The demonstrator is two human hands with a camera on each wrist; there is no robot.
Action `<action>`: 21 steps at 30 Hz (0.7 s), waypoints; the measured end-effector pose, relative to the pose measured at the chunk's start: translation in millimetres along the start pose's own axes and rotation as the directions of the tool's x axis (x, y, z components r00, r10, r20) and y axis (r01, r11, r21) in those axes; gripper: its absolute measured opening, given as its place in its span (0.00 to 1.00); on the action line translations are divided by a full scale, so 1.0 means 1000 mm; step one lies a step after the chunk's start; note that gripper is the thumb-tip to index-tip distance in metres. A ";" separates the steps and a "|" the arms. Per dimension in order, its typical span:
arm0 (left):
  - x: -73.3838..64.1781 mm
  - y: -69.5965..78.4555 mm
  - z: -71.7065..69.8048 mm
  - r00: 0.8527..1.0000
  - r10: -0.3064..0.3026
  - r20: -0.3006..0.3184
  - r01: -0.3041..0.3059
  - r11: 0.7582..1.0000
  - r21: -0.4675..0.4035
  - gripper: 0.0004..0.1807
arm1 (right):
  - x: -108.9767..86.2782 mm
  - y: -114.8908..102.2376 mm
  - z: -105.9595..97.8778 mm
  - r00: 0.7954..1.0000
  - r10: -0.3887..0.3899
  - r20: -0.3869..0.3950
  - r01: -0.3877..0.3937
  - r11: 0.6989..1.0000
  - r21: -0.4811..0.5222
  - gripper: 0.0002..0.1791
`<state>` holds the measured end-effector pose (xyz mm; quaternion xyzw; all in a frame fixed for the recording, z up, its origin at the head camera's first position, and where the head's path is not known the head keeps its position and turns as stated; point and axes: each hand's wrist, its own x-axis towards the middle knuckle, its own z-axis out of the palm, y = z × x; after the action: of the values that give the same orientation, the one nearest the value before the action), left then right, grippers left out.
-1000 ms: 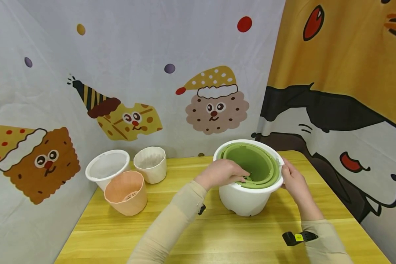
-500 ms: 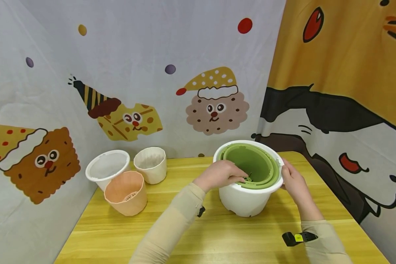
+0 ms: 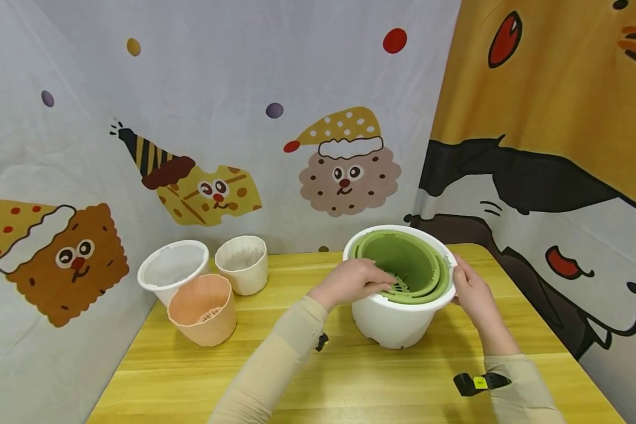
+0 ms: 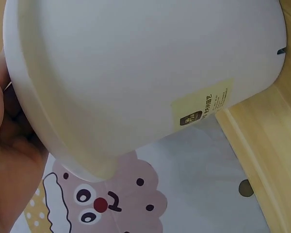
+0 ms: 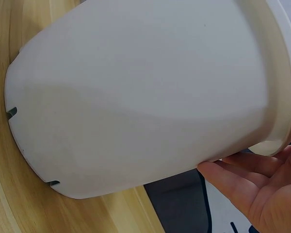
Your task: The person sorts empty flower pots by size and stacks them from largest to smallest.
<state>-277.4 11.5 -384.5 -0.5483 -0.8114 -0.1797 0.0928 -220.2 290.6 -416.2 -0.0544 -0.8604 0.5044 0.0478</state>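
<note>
A large white flowerpot (image 3: 394, 324) stands on the wooden table with two green flowerpots nested inside it. My left hand (image 3: 350, 281) reaches over the near left rim and pinches the wall of the inner green flowerpot (image 3: 403, 253), its fingertips inside. Slots show in that pot's bottom. Around it runs the rim of the outer green flowerpot (image 3: 444, 274). At the right side my right hand (image 3: 474, 288) grips the white rim, thumb on top and fingers below. The right wrist view shows those fingers (image 5: 228, 182) against the white wall.
On the table's left stand a white flowerpot (image 3: 161, 288), an orange flowerpot (image 3: 212, 327) with a perforated bottom, and a cream faceted flowerpot (image 3: 250, 280). Printed cloth (image 3: 307, 70) hangs behind the table (image 3: 371, 388). A label (image 4: 202, 105) is on the large pot's side.
The inner green flowerpot has shifted slightly within the outer one, and more of its slotted bottom shows. My left hand has drawn back a little; my right hand stays at the white rim.
</note>
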 end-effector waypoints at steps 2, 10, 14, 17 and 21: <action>0.000 0.000 0.000 1.000 -0.001 -0.003 0.001 1.000 0.000 0.14 | 0.000 0.000 0.000 1.000 0.005 0.000 -0.005 1.000 0.002 0.35; -0.001 0.000 0.001 1.000 0.003 -0.006 -0.003 1.000 -0.008 0.14 | 0.000 -0.001 0.001 1.000 0.016 0.006 -0.016 1.000 0.023 0.35; -0.003 0.000 0.001 1.000 0.004 -0.017 -0.003 1.000 0.008 0.14 | 0.000 0.000 0.001 1.000 0.011 0.005 -0.011 1.000 0.024 0.34; -0.004 0.001 0.001 0.999 0.006 -0.034 -0.005 1.000 0.022 0.13 | 0.001 0.000 0.001 1.000 0.007 0.001 -0.007 1.000 0.020 0.35; -0.007 0.002 0.000 0.997 0.021 -0.078 -0.019 0.999 0.028 0.13 | 0.001 0.001 0.000 1.000 0.002 -0.003 -0.002 1.000 0.013 0.35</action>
<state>-273.0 6.4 -386.1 -0.5476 -0.8040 -0.1893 0.1338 -221.4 290.7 -417.0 -0.0555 -0.8570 0.5100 0.0489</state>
